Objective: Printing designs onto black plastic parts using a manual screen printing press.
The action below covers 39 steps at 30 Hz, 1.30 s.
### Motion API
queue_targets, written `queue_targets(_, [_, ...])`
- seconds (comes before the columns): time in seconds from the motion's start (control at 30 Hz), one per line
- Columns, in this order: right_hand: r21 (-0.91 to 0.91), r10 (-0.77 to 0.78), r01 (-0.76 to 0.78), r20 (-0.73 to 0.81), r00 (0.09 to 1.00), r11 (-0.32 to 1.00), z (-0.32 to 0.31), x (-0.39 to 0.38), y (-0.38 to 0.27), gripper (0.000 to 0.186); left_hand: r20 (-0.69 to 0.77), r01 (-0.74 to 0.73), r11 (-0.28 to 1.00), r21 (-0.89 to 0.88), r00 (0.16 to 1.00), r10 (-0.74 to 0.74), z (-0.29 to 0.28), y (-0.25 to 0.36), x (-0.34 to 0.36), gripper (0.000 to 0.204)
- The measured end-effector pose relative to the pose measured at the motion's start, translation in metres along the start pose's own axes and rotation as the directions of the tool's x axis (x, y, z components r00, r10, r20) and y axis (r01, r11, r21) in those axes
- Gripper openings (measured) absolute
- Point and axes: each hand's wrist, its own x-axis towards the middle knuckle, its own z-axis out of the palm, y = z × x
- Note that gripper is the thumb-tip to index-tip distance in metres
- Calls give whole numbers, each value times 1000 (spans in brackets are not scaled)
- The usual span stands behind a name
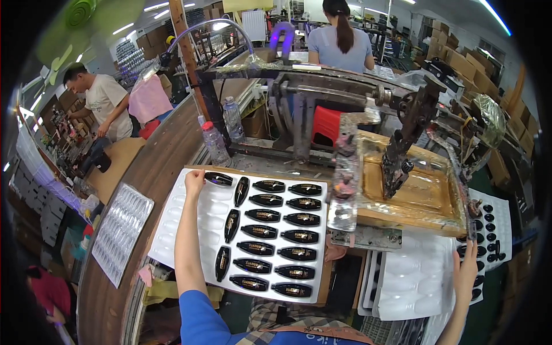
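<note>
1. The person's left hand (195, 181) has its fingers curled together at the left tip of a glossy black, spindle-shaped piece (218, 179); whether it grips the piece, I cannot tell.
2. That piece lies at the top of a white moulded plastic tray (172, 237), beside rows of similar black pieces with gold print; the tray's left pockets are bare.
3. The right hand (464, 270) is open, fingers extended, just below the corner of a wooden-framed amber screen (425, 195); contact is unclear.
4. White plastic trays (409, 284) lie left of that hand.
5. On the brown wooden table (146, 178) rests a clear plastic tray (122, 233).
6. Beyond, two co-workers stand or sit among cardboard boxes (474, 68).
</note>
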Motion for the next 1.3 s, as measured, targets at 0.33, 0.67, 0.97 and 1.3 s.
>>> queue_targets(0.33, [-83, 210, -197, 211, 955, 977, 18, -22, 83, 41, -206, 42, 728, 684, 969, 137, 24, 27, -15, 37])
queue_targets(0.67, [871, -174, -13, 113, 978, 491, 20, 18, -64, 45, 238, -117, 985, -124, 960, 144, 196, 149, -169, 40])
queue_targets(0.97, [782, -512, 170, 212, 832, 600, 38, 46, -202, 47, 464, 209, 585, -784, 823, 328, 185, 196, -172, 33])
queue_targets(1.3, [600, -392, 292, 39, 919, 745, 25, 29, -112, 41, 8, -136, 980, -145, 990, 139, -14, 80, -59, 20])
